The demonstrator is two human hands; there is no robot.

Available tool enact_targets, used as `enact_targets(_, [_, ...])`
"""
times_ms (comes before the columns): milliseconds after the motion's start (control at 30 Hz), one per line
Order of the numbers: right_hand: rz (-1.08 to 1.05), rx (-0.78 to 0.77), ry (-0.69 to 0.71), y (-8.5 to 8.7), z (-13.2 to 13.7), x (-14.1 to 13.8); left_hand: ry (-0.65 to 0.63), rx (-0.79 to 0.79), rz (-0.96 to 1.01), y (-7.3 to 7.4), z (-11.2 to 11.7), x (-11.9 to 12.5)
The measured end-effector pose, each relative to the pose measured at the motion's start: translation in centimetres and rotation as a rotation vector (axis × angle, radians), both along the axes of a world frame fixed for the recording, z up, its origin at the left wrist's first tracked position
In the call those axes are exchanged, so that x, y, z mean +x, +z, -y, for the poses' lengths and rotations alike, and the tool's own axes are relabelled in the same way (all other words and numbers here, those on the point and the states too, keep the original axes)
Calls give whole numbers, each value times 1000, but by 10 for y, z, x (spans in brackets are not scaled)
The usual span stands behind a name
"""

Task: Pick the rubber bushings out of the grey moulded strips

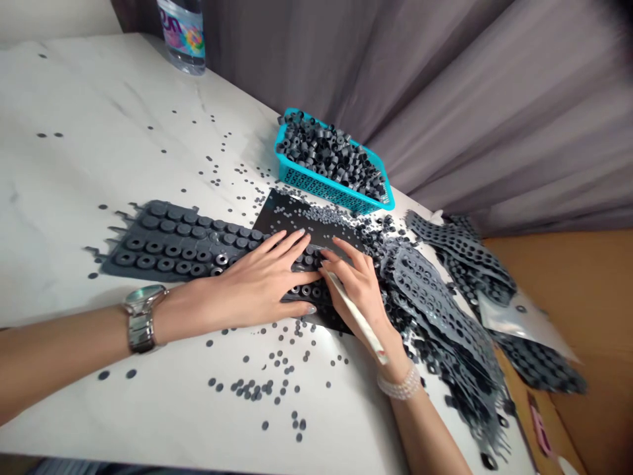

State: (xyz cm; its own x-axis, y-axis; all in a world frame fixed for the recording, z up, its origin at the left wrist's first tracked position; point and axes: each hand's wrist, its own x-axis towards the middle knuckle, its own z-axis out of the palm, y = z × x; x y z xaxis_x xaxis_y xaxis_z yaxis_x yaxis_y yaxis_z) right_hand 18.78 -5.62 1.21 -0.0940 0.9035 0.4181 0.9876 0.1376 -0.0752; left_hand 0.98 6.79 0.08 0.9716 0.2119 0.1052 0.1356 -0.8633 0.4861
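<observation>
A dark grey rubber sheet (168, 244) moulded with rows of ring-shaped parts lies on the white table (74, 165). My left hand (262, 284), with a silver watch on its wrist, lies flat on the sheet's right end with its fingers stretched out. My right hand (359, 284) rests beside it, fingers curled round a thin pale stick (356, 315) whose tip points at the sheet. Under the sheet's right end lies a black mat (316, 221) strewn with small grey discs.
A turquoise basket (321, 185) heaped with dark rubber rings stands behind the mat. A pile of punched-out rubber sheets (445, 303) lies to the right, reaching the table edge. Loose grey discs (267, 382) dot the table. A water bottle (182, 33) stands at the far edge.
</observation>
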Motion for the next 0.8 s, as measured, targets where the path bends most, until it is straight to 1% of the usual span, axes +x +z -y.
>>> enact_targets(200, [61, -22, 88, 0, -4, 2, -3, 11, -23, 2, 1, 0])
enact_targets(267, [71, -23, 83, 0, -8, 5, -1, 12, -21, 1, 1, 1])
enact_targets(333, [46, 19, -22, -2, -12, 11, 4, 6, -16, 1, 1, 0])
enact_targets(433, [-49, 90, -264, -4, -13, 25, 8, -10, -18, 2, 1, -1])
enact_targets(500, [-97, 92, -331, -4, -8, 30, 9, -16, -30, 2, 1, -1])
enact_targets(600, [-101, 81, -284, 0, 4, 25, 1, -16, -38, 2, 1, -2])
enact_targets(700, [-96, 64, -119, 5, 13, 9, -10, -5, -14, 2, 1, -1])
enact_targets(800, [-76, 64, 25, 7, 16, -3, -7, 4, 9, 2, 1, -1])
